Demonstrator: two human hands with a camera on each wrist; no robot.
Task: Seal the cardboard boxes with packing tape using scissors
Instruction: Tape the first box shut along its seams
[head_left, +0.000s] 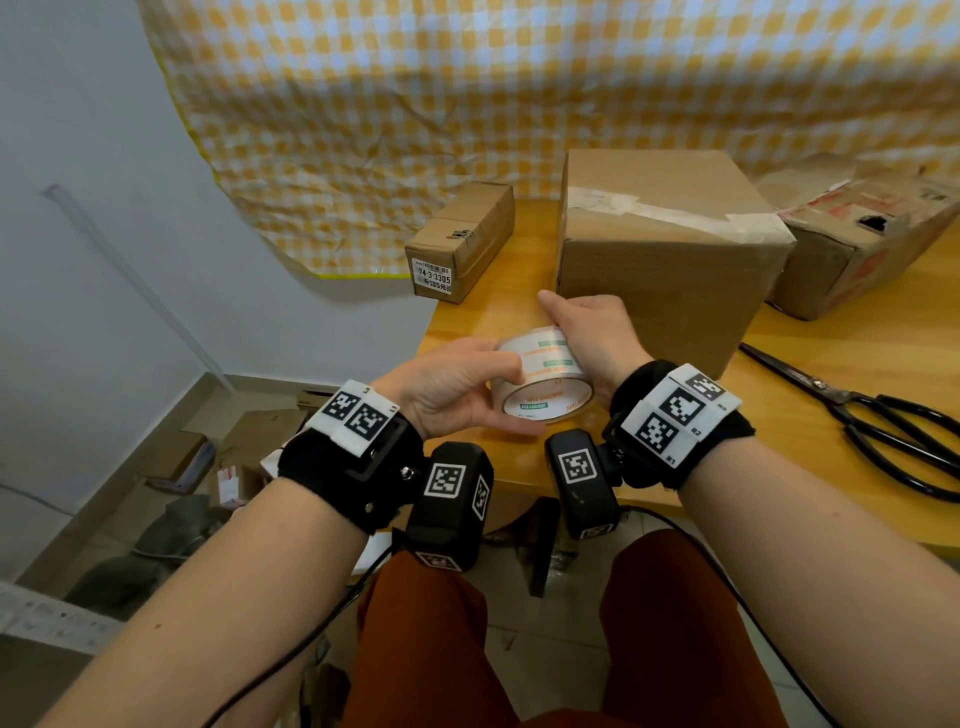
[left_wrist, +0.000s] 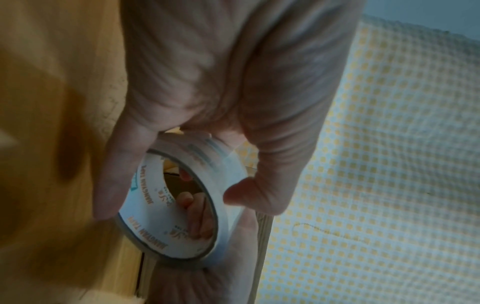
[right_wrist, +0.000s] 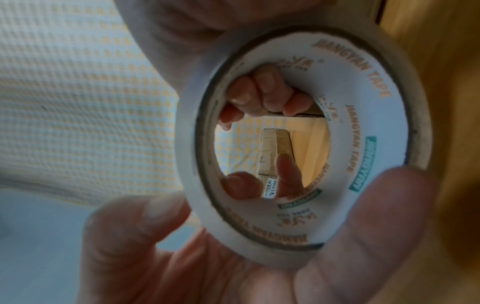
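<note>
Together, left hand and right hand fingers curl round the tape roll.

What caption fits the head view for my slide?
Both hands, left hand and right hand, hold the tape roll before the large box; scissors lie unused.

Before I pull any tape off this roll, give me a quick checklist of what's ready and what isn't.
1. Tape roll held: ok, left hand and right hand both grip it.
2. Loose tape end found: cannot tell, no free end shows.
3. Scissors within reach: ok, lying on the table to the right, untouched.
4. Large cardboard box in front: ok, just behind the roll.
5. Its top seam: cannot tell, old torn tape crosses it.
</note>
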